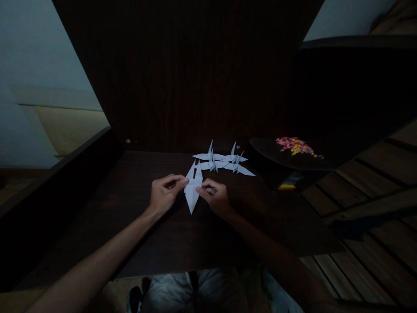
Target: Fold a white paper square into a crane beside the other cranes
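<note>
A partly folded white origami crane (192,198) is held over the dark desk, two narrow points facing away from me and a broad point facing me. My left hand (164,191) pinches its left edge between thumb and fingers. On its right side, my right hand (215,195) grips it with the thumb on top and the fingers curled beneath. Just beyond the held paper, several finished white paper cranes (211,165) lie close together with wings spread, some overlapping.
The dark wooden desk (130,243) has a tall back panel (195,78) and a raised left side board (55,191). Small colourful pieces (295,146) lie heaped on a shelf (265,150) at the right. Wooden slats (368,261) show at the lower right.
</note>
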Demonstrator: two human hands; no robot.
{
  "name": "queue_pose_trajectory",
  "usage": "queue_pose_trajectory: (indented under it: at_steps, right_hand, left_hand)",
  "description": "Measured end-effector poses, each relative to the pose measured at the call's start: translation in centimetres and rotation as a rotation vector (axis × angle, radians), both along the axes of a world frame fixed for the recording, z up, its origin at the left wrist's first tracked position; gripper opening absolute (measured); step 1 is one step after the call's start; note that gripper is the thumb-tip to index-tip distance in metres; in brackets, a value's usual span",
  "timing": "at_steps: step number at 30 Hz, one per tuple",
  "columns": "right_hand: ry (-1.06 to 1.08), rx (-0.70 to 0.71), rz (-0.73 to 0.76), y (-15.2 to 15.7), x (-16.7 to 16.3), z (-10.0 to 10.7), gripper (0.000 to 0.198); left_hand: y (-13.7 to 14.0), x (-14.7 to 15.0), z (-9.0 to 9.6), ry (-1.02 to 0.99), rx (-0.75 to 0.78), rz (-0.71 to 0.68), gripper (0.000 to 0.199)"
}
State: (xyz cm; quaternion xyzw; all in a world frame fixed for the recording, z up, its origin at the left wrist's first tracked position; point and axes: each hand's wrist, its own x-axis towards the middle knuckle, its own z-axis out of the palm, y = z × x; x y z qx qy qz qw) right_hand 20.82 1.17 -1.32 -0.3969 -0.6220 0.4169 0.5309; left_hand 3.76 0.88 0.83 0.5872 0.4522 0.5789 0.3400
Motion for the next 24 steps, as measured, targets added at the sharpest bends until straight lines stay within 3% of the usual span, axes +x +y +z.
queue_pose_trajectory:
  at_steps: [4, 7, 12, 24]
  right_hand:
    - [0.074, -0.056, 0.019, 0.25, 0.07, -0.04, 0.025]
    - [0.106, -0.081, 0.032, 0.42, 0.12, -0.11, 0.026]
    - [0.118, -0.101, 0.055, 0.49, 0.20, -0.19, 0.025]
    - [0.122, -0.120, 0.077, 0.48, 0.26, -0.13, 0.022]
  left_hand:
    - [0.18, 0.07, -0.13, -0.057, -0.035, 0.014, 0.025]
    - [0.48, -0.15, -0.26, -0.084, -0.065, -0.067, 0.037]
    - [0.68, -0.46, -0.34, -0.056, -0.087, -0.203, 0.023]
    - [0.26, -0.40, -0.15, 0.087, 0.031, -0.062, 0.018]
